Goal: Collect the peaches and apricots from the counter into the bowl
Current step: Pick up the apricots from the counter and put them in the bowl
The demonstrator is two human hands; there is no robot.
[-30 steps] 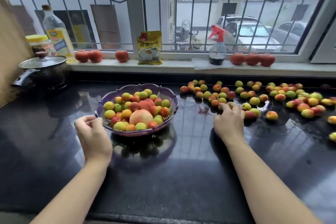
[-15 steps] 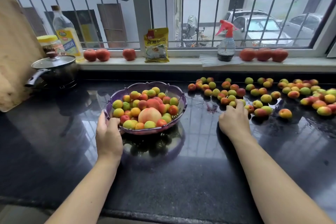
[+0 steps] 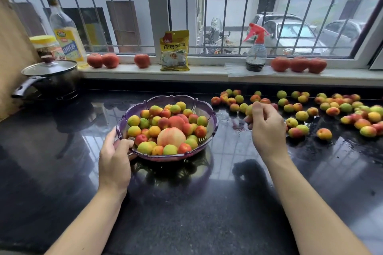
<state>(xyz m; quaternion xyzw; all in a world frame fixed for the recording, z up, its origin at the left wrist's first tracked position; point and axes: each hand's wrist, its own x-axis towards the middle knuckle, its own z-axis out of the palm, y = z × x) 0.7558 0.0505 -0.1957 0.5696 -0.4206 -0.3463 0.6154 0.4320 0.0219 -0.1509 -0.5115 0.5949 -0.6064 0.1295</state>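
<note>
Wet black counter (image 3: 186,203): left hand (image 3: 115,159) now gripping bowl (image 3: 207,107) rim; right hand (image 3: 267,128) lifted, fingers curled around apricots (image 3: 249,110), ready for transfer.

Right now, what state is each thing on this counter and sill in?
bowl: upright, heaped with fruit, left hand gripping its rim.
right hand: lifted, fingers curled round small apricots.
loose apricots: scattered on the wet counter, uncollected.
pot: lid on.
oil bottle: upright, capped.
spray bottle: upright on the sill.
yellow packet: standing against the window.
</note>
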